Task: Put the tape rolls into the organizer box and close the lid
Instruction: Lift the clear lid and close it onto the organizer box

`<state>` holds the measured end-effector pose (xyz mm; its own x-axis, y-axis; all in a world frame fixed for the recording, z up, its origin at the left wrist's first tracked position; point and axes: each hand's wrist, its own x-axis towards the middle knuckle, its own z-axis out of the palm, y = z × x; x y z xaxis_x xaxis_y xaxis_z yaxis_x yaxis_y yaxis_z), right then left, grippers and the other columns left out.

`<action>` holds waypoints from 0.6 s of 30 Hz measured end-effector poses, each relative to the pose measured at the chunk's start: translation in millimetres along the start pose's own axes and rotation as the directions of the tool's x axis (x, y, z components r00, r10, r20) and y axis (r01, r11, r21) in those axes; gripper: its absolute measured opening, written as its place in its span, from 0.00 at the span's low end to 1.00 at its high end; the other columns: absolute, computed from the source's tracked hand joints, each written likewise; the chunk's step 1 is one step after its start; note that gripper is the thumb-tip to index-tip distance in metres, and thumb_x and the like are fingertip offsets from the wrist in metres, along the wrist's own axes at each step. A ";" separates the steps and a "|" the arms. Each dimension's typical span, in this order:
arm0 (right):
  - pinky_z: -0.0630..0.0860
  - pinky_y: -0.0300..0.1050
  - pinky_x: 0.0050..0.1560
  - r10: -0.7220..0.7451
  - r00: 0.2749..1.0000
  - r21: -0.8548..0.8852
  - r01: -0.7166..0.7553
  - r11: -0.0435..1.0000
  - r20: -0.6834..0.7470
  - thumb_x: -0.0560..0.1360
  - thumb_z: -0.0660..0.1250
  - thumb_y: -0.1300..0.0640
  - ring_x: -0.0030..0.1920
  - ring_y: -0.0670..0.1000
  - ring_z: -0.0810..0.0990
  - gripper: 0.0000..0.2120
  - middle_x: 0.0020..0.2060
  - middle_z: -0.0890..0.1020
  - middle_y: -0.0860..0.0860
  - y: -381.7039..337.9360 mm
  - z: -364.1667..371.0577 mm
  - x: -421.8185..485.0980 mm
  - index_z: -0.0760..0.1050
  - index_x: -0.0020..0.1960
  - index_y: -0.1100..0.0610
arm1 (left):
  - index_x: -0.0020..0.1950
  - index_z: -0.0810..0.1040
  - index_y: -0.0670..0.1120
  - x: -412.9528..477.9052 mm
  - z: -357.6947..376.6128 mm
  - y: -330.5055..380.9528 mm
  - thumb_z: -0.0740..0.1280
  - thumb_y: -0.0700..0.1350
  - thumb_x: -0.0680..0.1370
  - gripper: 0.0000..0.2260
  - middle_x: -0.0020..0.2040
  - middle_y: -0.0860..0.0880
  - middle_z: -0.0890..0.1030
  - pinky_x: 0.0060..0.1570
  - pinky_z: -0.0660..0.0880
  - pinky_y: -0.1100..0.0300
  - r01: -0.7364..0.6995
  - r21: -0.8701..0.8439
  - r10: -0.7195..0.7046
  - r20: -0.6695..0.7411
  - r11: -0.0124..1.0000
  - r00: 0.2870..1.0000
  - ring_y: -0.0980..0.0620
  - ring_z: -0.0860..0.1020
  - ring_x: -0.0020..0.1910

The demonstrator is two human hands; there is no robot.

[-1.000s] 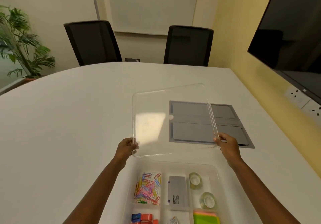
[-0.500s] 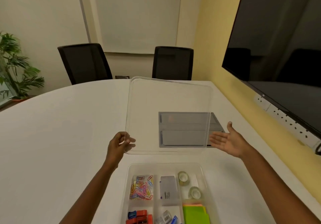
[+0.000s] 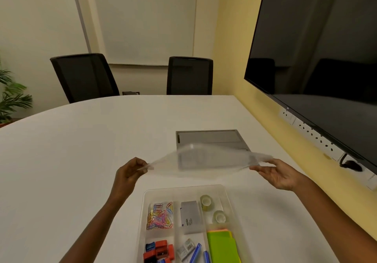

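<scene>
- White table [image 3: 81, 160] fills the meeting room, with two black chairs [image 3: 85, 77] behind it.
- Left hand [image 3: 130, 173] pinches the left edge of the clear lid [image 3: 204, 160]; the lid is in the air, blurred, above the organizer box [image 3: 183, 191].
- Right hand [image 3: 279, 173] is spread, its fingers at the lid's right edge.
- Two tape rolls [image 3: 206, 200] lie in the box's upper right compartment.
</scene>
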<state>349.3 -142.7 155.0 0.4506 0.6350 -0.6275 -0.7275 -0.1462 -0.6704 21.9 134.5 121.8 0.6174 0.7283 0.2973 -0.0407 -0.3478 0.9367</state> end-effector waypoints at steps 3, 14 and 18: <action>0.81 0.42 0.21 -0.043 0.999 -0.041 0.042 0.998 -0.023 0.77 0.62 0.61 0.26 0.53 0.85 0.09 0.29 0.86 0.59 2.8 -1.5 -7.4 0.76 0.45 0.67 | 0.36 0.75 0.44 -1.6 -2.0 2.4 0.63 0.27 0.72 0.13 0.46 0.43 0.83 0.57 0.73 0.57 -0.028 0.004 0.028 -0.014 1.000 1.000 0.49 0.77 0.57; 0.82 0.37 0.26 -0.252 0.968 -0.116 0.249 0.961 -0.011 0.78 0.58 0.67 0.29 0.48 0.85 0.12 0.30 0.87 0.56 50.1 15.3 -19.9 0.79 0.44 0.62 | 0.63 0.71 0.38 -25.4 8.4 -28.9 0.57 0.29 0.76 0.17 0.64 0.37 0.74 0.57 0.72 0.50 0.307 -0.049 -0.311 -0.206 0.950 0.928 0.40 0.74 0.60; 0.82 0.38 0.26 -0.272 0.962 -0.101 0.267 0.958 -0.036 0.78 0.57 0.69 0.29 0.51 0.85 0.09 0.29 0.86 0.57 87.6 22.1 -15.6 0.75 0.46 0.63 | 0.60 0.70 0.34 -49.1 17.7 -34.2 0.54 0.42 0.80 0.15 0.47 0.36 0.78 0.38 0.75 0.54 0.574 -0.299 -0.621 -0.088 0.762 0.779 0.42 0.78 0.39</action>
<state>267.1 -148.6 114.9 0.6498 0.6232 -0.4351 -0.5243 -0.0469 -0.8502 6.9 100.1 71.9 0.4370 0.8350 -0.3343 0.0886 0.3300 0.9398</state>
